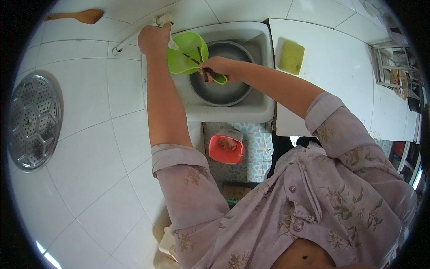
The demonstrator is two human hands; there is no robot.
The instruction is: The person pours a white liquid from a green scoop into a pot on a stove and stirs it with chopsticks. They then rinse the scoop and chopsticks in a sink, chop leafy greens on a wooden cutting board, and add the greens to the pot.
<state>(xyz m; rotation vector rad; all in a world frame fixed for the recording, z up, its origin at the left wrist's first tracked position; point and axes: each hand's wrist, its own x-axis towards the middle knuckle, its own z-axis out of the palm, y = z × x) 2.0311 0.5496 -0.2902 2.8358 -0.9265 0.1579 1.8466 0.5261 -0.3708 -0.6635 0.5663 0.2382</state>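
My left hand (154, 39) is closed on the white faucet (164, 21) at the wall above the sink (231, 116). Below the spout, a light green plastic scoop (178, 62) is tilted over the sink's left side. With my right hand (218, 69) I grip the scoop's handle together with dark chopsticks (191, 58), whose ends reach into the scoop. Under my right hand, a grey round basin (223, 95) sits in the sink. Whether water runs from the spout cannot be told.
A yellow-green sponge (291, 57) lies on the white counter (329, 64) right of the sink. A red bin (226, 158) stands on the floor below. On the left wall hang a perforated metal steamer plate (35, 122) and a wooden spatula (89, 16). A wire rack (386, 67) stands far right.
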